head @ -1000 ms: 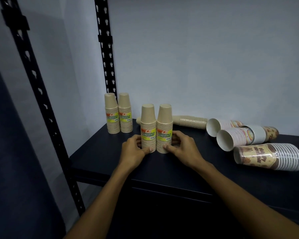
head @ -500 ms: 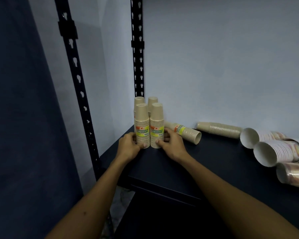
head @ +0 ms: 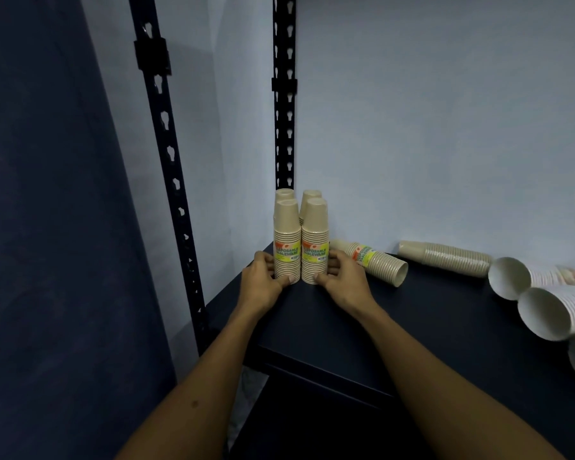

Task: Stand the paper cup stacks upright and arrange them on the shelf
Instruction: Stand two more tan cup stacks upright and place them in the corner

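Likely storeroom: slotted metal shelving (head: 445,327), bare wall (head: 445,127).

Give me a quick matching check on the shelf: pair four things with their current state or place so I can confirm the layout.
Things:
1. Front two tan cup stacks
2. Labelled tan stack
3. Plain tan stack
4. White cup stacks

States:
A. Lying down, no label showing, along the back wall
B. Lying at the right edge, open mouths toward the camera
C. Upright, held between left hand and right hand
D. Lying down just right of the right hand

Pairs: 1-C, 2-D, 3-A, 4-B
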`<state>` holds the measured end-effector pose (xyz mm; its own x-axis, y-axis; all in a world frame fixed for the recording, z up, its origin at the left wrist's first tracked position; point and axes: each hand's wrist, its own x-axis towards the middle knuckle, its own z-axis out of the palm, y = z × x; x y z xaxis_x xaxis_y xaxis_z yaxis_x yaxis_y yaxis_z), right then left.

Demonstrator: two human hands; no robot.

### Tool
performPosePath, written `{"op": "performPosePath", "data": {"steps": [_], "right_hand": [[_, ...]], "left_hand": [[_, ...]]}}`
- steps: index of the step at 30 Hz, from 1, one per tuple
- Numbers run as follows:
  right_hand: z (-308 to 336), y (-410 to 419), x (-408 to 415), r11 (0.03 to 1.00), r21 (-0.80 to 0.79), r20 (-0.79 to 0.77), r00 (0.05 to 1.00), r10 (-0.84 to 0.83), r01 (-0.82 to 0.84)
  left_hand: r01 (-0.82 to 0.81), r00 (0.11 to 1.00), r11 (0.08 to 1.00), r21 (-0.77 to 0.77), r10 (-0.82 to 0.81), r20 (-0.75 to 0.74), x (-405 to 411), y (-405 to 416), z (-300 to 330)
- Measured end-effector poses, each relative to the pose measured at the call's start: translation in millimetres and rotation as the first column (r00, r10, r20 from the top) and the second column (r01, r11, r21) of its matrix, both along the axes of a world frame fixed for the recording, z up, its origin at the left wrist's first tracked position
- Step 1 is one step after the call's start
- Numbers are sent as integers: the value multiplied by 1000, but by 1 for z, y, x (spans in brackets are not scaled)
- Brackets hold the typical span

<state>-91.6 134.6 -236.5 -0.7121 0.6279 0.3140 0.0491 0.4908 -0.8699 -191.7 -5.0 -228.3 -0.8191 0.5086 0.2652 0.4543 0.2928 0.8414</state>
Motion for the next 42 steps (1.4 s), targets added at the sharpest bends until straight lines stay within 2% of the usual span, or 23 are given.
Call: {"op": "performPosePath", "data": {"steps": [17,42], "right_hand": [[-5,1,1,994,73,-14,996,-83,84],[-6,3,0,987,78,-19,990,-142,143]], "left_hand": [[16,999,999,-34,-18,-51,-3,0,-3],[0,996,999,-48,-5,-88,0,0,-3]]}}
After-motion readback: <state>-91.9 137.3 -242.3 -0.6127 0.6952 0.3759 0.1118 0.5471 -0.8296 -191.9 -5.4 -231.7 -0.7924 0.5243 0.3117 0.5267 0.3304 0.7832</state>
